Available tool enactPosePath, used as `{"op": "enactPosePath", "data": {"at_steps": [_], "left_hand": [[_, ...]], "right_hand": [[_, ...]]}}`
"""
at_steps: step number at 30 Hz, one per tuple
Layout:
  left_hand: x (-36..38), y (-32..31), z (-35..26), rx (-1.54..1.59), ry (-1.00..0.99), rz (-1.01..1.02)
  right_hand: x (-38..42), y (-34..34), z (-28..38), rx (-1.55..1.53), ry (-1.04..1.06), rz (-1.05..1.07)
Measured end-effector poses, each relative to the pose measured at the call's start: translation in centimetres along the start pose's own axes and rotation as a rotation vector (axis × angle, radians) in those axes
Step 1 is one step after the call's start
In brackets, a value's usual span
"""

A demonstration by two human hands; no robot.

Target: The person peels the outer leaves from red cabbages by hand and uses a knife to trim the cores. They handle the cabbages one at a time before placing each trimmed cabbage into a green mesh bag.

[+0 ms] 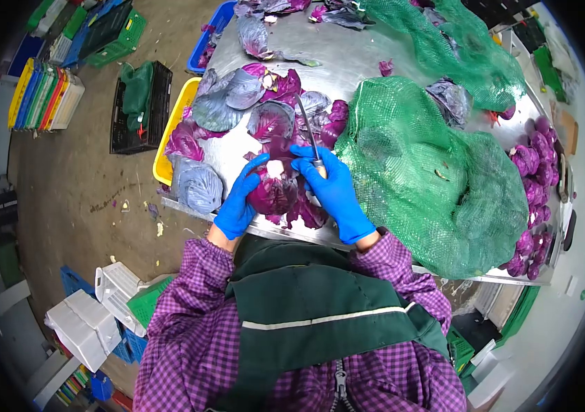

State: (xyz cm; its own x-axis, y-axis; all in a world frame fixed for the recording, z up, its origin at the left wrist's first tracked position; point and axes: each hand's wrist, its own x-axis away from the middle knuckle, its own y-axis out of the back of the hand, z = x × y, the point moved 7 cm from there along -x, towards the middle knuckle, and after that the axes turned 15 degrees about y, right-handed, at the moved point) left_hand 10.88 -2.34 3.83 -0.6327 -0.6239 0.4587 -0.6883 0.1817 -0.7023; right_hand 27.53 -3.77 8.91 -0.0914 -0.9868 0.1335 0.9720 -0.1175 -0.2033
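Both my hands wear blue gloves at the near edge of the metal table (368,51). My left hand (241,199) holds the left side of a red cabbage (273,196), whose pale cut stem faces up. In my right hand (333,192) is a knife (307,130) with a light handle, its dark curved blade pointing away from me. The fingers of that hand are also close to the cabbage's right side; whether they touch it is unclear. Loose purple leaves (272,120) lie around and beyond the cabbage.
Green net sacks (416,165) cover the table's right part, with trimmed red cabbages (539,165) beyond. An untrimmed cabbage (198,187) sits at the left edge. Yellow (169,134) and blue (215,34) bins and a black crate (158,106) stand left of the table.
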Motion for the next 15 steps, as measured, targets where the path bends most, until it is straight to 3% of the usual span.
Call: {"op": "enactPosePath", "data": {"at_steps": [2,3,7,13,15], "left_hand": [[0.0,0.4,0.7,0.25,0.107,-0.001],[0.1,0.1,0.5,0.249,0.086,0.074],[0.7,-0.7,-0.3,0.116,0.063,0.148],[0.7,-0.9,-0.7,-0.032,0.122,-0.035],[0.9,-0.9,-1.5,-0.308,0.025,-0.129]], "right_hand": [[0.7,1.1,0.0,0.376,0.142,0.048],[1.0,0.7,1.0,0.481,0.355,0.08],[2.8,0.0,1.4,0.791,0.355,0.289],[2.6,-0.4,0.3,1.033,0.31,0.46],[2.4,-0.5,-0.1,1.033,0.353,0.448]]}}
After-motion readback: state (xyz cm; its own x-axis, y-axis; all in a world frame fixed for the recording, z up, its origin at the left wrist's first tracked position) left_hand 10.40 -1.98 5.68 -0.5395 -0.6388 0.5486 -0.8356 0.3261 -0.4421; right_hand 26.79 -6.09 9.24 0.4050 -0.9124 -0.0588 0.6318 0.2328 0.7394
